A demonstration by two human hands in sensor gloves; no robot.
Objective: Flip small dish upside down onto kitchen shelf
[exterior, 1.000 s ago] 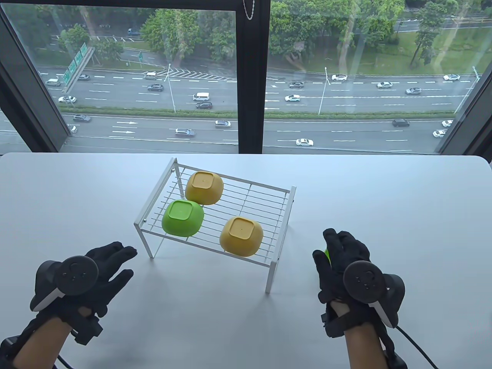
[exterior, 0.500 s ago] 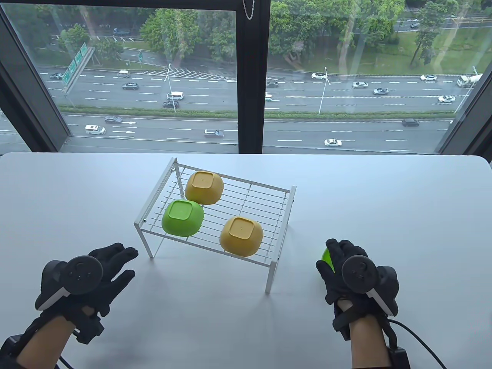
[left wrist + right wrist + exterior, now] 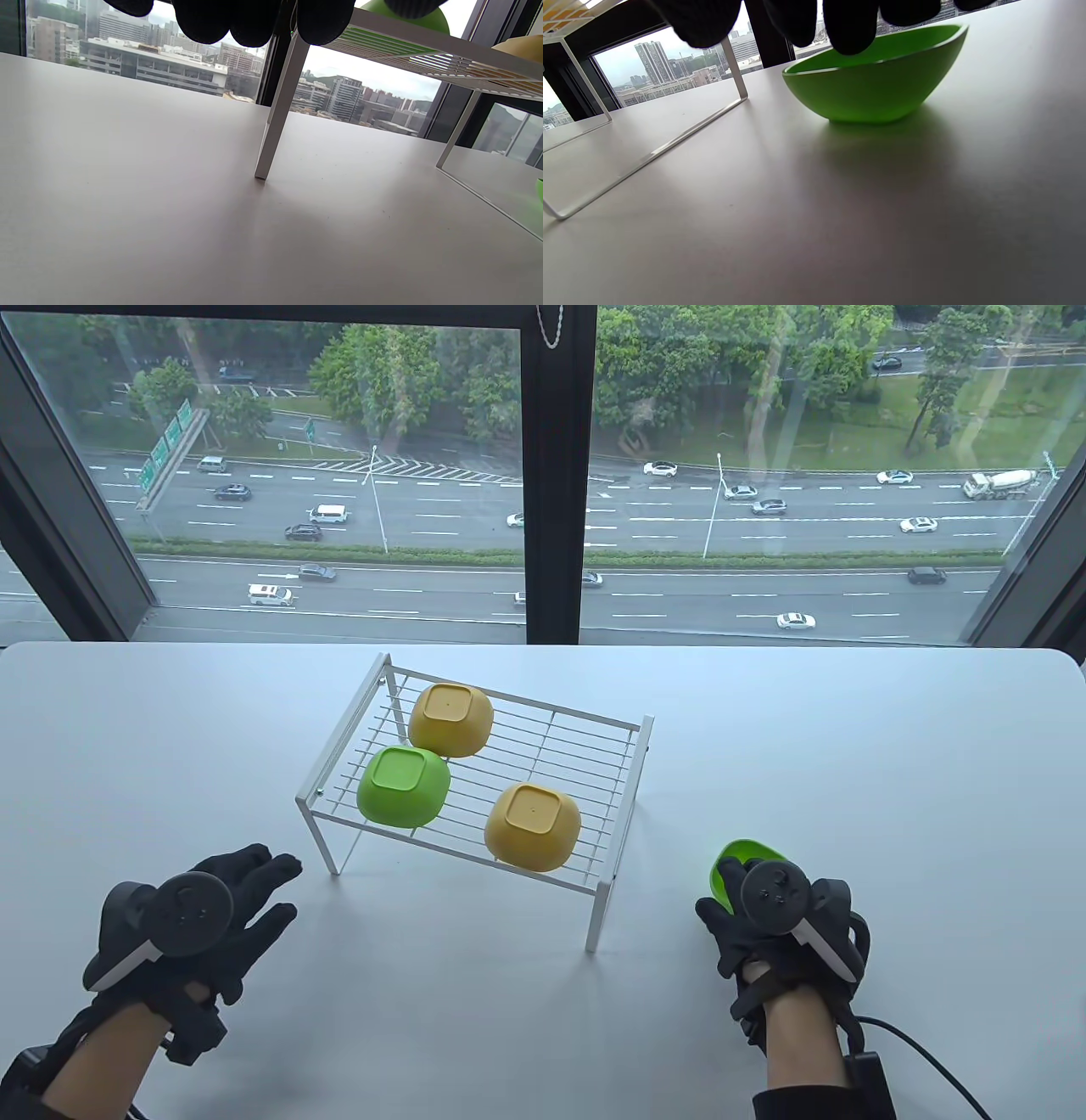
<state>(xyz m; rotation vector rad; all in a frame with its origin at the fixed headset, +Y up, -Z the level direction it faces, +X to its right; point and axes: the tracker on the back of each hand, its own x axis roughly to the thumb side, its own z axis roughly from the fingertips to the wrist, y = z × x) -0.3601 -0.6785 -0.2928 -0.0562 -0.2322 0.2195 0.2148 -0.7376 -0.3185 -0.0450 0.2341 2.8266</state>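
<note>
A green small dish stands upright on the white table, right of the white wire kitchen shelf; the right wrist view shows it resting on its base. My right hand is over its near side. The fingertips hang at its near rim and the thumb stays apart to the left. My left hand hovers open and empty in front of the shelf's left leg. A green dish and two yellow dishes lie upside down on the shelf.
The back right part of the shelf grid is bare. The table ends at a large window behind. A cable trails from my right wrist.
My right hand has drawn back toward me, uncovering more of the green dish on the table. My left hand has barely shifted.
</note>
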